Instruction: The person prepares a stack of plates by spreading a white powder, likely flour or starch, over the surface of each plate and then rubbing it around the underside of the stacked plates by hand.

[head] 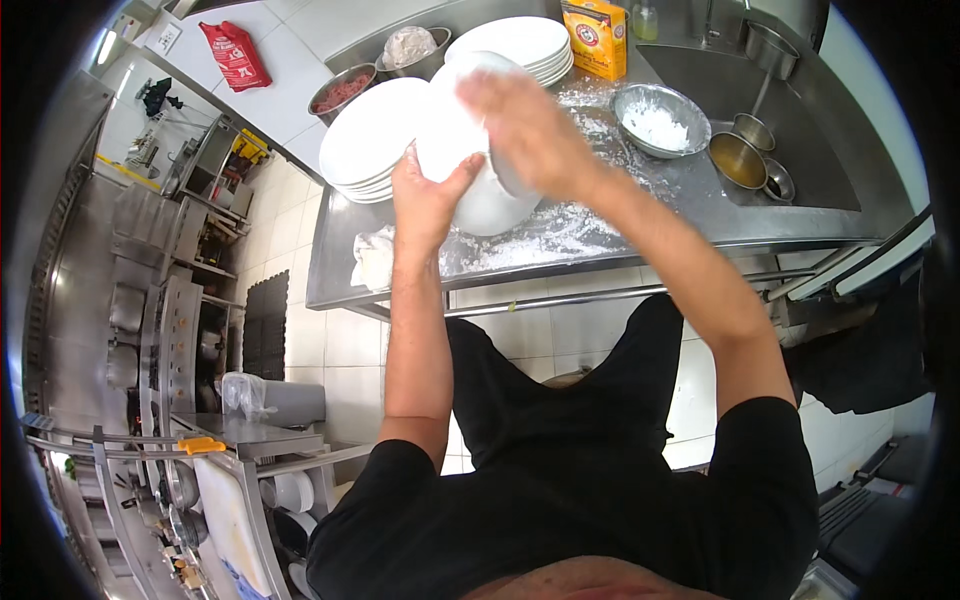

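My left hand (431, 187) grips the near edge of a white plate (450, 142), its thumb and fingers spread along the rim. Over that plate my right hand (525, 131) is blurred by motion, and whether it holds anything cannot be made out. Another rounded white dish (491, 214) shows below them, partly hidden by the hands. Left of the held plate stands a stack of white plates (367, 146). A second white plate stack (517, 37) is behind. A crumpled white cloth (373, 259) lies beside my left wrist.
White powder (525, 240) is scattered over the steel table (675, 214). A metal bowl of white powder (656, 124) stands right, near a baking soda box (596, 37) and a sink (817, 169) with metal containers. Bowls of minced meat (343, 91) and dough (409, 49) stand behind.
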Available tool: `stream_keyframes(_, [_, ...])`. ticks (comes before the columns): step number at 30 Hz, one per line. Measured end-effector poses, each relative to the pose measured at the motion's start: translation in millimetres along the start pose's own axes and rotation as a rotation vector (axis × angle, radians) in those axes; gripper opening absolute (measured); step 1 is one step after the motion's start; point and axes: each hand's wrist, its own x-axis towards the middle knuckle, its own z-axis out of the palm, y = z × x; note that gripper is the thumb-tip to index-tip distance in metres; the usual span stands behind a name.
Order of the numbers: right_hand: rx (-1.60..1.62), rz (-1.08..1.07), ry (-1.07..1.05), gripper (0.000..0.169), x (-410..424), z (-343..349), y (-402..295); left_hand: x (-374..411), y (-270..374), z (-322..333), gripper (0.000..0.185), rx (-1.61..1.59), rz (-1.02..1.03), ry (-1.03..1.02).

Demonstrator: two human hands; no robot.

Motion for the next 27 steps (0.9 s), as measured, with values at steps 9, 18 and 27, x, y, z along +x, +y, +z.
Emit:
stream_keyframes(9, [-0.025, 0.078, 0.082, 0.045, -11, 10, 10, 2, -1, -1, 0.048, -0.008, -0.004, 0.022])
stream_keyframes(18, [-0.061, -0.039, 0.057, 0.042, -9, 7, -14, 1, -2, -4, 0.049, -0.001, -0.034, 0.025])
stream_keyframes(27, [-0.065, 0.008, 0.087, 0.04, -7, 4, -7, 1, 1, -3, 0.048, -0.004, -0.051, 0.057])
